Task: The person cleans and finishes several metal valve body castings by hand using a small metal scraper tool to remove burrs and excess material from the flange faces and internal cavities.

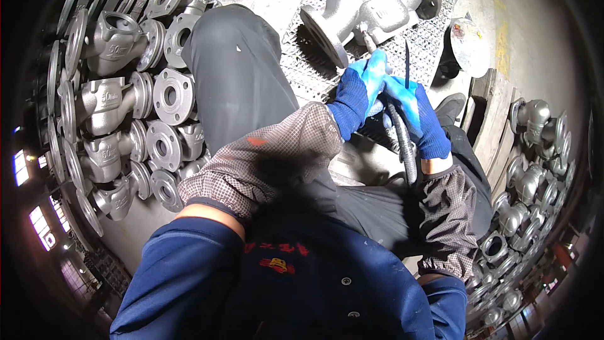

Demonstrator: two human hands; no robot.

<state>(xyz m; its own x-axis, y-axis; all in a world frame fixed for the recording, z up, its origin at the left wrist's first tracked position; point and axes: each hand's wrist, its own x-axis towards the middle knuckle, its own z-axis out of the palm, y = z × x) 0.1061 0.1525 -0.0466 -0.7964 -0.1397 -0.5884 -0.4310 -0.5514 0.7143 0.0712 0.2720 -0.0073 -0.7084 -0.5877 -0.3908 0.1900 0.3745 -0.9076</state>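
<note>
A grey cast-metal valve body (365,3) with round flanges lies on a grating in front of me. Both my hands wear blue-coated gloves and are closed round a slim die grinder (369,41), whose tip is at the near side of the casting. Whether the tip touches the metal I cannot tell. My left hand (360,91) wraps the tool's front part. My right hand (412,110) grips further back, where a dark ribbed hose (403,141) runs down toward my lap. The tool's body is mostly hidden by my fingers.
The metal grating (302,75) lies under the valve body. Several flanged valve castings (108,104) are stacked at my left, and more castings (531,182) stand at the right. A round pale-topped can (469,47) stands right of the grating, near wooden boards (497,126). My knees flank the work.
</note>
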